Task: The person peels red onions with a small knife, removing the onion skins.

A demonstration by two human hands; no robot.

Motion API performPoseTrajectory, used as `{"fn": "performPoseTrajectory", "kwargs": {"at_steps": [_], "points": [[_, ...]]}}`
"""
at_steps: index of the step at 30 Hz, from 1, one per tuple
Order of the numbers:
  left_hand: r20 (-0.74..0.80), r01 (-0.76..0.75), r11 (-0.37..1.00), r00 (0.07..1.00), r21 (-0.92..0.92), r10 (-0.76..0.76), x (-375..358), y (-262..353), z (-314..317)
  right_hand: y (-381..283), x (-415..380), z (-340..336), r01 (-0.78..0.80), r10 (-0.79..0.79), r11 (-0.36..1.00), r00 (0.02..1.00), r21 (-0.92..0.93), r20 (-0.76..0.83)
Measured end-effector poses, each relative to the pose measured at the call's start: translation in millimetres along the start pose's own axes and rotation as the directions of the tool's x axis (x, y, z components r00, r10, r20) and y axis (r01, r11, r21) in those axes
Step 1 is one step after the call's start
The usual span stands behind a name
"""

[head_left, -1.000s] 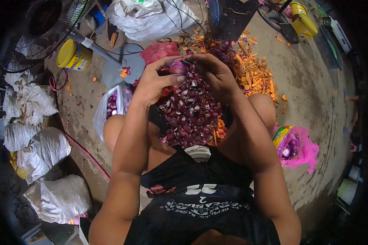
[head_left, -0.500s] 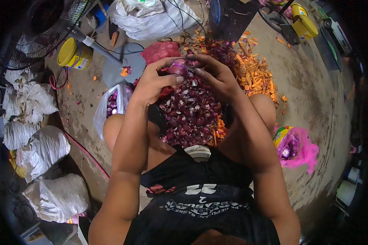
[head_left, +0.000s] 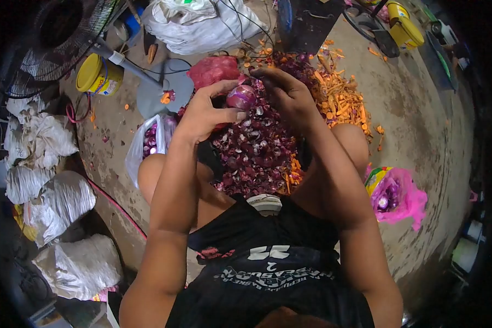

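My left hand (head_left: 209,109) is closed round a red onion (head_left: 241,97), thumb below and fingers above, with its shiny purple side showing. Just to the right, my right hand (head_left: 290,95) is apart from the onion, its fingers bent together. At those fingertips is something small and dark that I cannot make out; it may be a bit of skin. Beneath both hands spreads a heap of dark red onion skins (head_left: 254,156) between my knees. A red mesh sack (head_left: 213,71) lies just beyond my left hand.
Orange carrot scraps (head_left: 341,98) lie at the right of the heap. A white bag of onions (head_left: 147,145) stands by my left knee, a pink bag of onions (head_left: 396,199) at the right. A standing fan (head_left: 60,33), yellow bucket (head_left: 98,74) and white sacks (head_left: 79,265) are at the left.
My right hand has drawn away from the onion, up and to the right. More of the onion's surface shows in my left hand, which has stayed nearly in place.
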State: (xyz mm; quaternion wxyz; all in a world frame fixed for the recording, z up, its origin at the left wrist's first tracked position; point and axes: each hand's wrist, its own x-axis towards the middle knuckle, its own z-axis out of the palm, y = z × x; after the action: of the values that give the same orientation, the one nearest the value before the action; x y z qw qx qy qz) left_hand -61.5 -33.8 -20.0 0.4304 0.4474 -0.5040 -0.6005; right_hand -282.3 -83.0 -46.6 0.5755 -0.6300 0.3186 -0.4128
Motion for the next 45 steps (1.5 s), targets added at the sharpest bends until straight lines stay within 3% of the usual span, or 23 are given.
{"fn": "performPoseTrajectory", "kwargs": {"at_steps": [3,6,9,15,18,21,27,30,33,36,39,42,45], "points": [[-0.064,0.021,1.0,0.998,-0.011,-0.021,-2.1,10.2,5.0,4.6,1.4,-4.7,-0.022,0.022,1.0,0.998,-0.004,0.065],[-0.131,-0.101,0.972,0.983,0.211,0.131,1.9,5.3,-0.6,3.8,-4.5,-0.3,-0.011,0.008,1.0,0.993,0.027,0.114],[-0.23,-0.054,0.909,0.96,0.413,0.161,1.9,-0.4,-1.9,-3.4,-6.9,0.4,-0.089,0.086,0.996,0.985,0.009,0.15],[-0.209,-0.109,0.92,0.957,0.377,0.199,5.7,-3.3,-3.5,-13.3,-7.9,6.6,-0.122,0.116,0.992,0.985,0.04,0.129],[-0.249,-0.076,0.937,0.954,0.341,0.169,7.3,-6.8,-5.6,-9.8,-6.6,4.5,-0.017,0.033,0.986,0.995,-0.168,0.094],[-0.226,-0.088,0.907,0.954,0.412,0.195,6.0,-1.2,-3.0,1.1,-2.1,10.6,0.284,-0.274,0.932,0.959,-0.225,0.074],[-0.25,-0.046,0.954,0.96,0.298,0.125,8.1,-7.3,-4.4,-2.4,0.7,5.0,0.319,-0.313,0.887,0.947,-0.333,0.074],[-0.253,-0.063,0.99,0.963,0.13,0.095,6.8,-6.8,-2.1,-0.1,0.4,3.1,0.148,-0.146,0.977,0.989,-0.156,0.027],[-0.276,-0.054,0.991,0.957,0.123,0.086,8.6,-12.5,-7.4,3.8,2.8,8.8,0.135,-0.137,0.99,0.99,-0.039,-0.038],[-0.238,-0.102,0.989,0.963,0.109,0.126,9.0,-9.3,-6.4,-3.1,-2.5,4.3,0.006,0.0,0.99,0.999,-0.144,0.044],[-0.241,-0.105,0.972,0.958,0.212,0.156,8.4,-6.4,-6.0,-7.8,-4.3,7.8,-0.033,0.037,0.998,0.996,-0.051,0.087],[-0.203,-0.198,0.895,0.933,0.4,0.297,5.0,1.6,0.3,-8.4,-4.9,8.1,-0.054,0.062,0.996,0.992,-0.076,0.109],[-0.252,-0.075,0.997,0.964,0.03,0.08,5.4,-4.6,-7.0,-3.6,-2.6,3.9,-0.058,0.073,0.989,0.991,-0.137,0.109]]}}
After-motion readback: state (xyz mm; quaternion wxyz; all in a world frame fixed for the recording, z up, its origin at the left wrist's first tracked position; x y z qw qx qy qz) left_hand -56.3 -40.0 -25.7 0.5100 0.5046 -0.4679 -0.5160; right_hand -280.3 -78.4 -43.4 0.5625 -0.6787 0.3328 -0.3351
